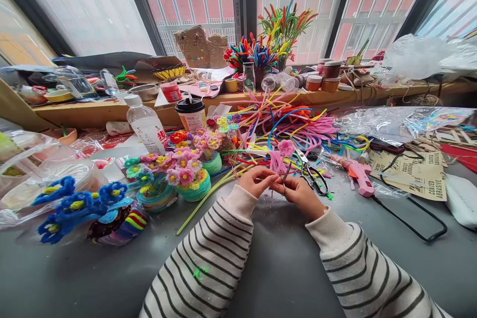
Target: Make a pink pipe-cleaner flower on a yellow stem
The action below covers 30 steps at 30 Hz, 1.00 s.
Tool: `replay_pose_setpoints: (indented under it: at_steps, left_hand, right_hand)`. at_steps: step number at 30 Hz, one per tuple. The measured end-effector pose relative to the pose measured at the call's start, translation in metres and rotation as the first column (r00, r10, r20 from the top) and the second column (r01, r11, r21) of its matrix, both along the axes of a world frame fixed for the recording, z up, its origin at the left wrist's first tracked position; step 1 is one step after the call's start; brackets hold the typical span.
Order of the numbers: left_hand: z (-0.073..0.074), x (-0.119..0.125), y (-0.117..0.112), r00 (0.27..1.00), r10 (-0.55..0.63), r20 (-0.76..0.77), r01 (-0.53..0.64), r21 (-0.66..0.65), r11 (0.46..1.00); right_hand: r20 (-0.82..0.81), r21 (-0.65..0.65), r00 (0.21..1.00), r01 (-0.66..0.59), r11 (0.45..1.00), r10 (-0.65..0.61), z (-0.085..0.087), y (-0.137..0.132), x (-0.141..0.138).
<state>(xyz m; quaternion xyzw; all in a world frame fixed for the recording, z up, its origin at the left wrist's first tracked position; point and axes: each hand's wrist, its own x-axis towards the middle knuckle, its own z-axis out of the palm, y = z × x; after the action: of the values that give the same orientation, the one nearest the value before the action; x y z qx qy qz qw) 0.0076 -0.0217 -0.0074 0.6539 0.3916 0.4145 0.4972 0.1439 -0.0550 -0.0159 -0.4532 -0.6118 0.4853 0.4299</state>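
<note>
My left hand [258, 181] is closed in a pinch above the grey table, its fingertips meeting those of my right hand. What it grips is too small to make out. My right hand [300, 196] is also closed, with a thin dark strand [286, 172] rising from between thumb and fingers. Just behind the hands stands a pink fuzzy flower [286, 148], near a bundle of pink pipe cleaners [276, 163]. Black-handled scissors [315, 180] lie to the right of my right hand, blades pointing away.
Potted pipe-cleaner flowers [184, 169], blue flowers [80, 203], a bottle [145, 124] and a lidded cup [191, 115] crowd the left. A heap of pipe cleaners [298, 121] lies behind. On the right are a pink glue gun [359, 175], its black cord [410, 226] and sandpaper sheets [413, 174].
</note>
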Motion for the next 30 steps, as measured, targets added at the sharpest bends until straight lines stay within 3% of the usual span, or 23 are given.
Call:
replay_pose_setpoints:
  at_steps: [5, 9, 12, 17, 22, 30]
  left_hand:
    - [-0.005, 0.0, 0.002, 0.998, 0.025, 0.051, -0.025, 0.011, 1.0]
    - [-0.004, -0.002, 0.004, 0.97, 0.148, 0.192, -0.128, -0.109, 0.986]
    - [0.001, -0.002, 0.003, 0.957, 0.163, 0.24, -0.12, -0.185, 0.975]
    - [0.007, -0.001, 0.0, 0.944, 0.115, 0.309, -0.02, -0.293, 0.956]
    - [0.009, -0.003, 0.0, 0.94, -0.018, 0.34, 0.149, -0.362, 0.92]
    - [0.008, -0.005, -0.001, 0.928, -0.198, 0.316, 0.319, -0.397, 0.86]
  right_hand:
    - [0.031, 0.002, 1.0, 0.002, 1.0, -0.002, -0.001, 0.001, 0.0]
    - [0.084, -0.034, 0.996, 0.0, 0.999, 0.003, -0.004, 0.002, 0.001]
    - [0.13, -0.012, 0.99, -0.055, 0.998, 0.056, -0.006, 0.002, 0.002]
    - [0.203, 0.066, 0.957, -0.226, 0.972, 0.209, -0.007, 0.0, 0.0]
    - [0.302, 0.063, 0.901, -0.345, 0.937, 0.311, -0.005, -0.003, 0.0]
    - [0.383, 0.095, 0.885, -0.322, 0.942, 0.264, -0.001, -0.004, 0.001]
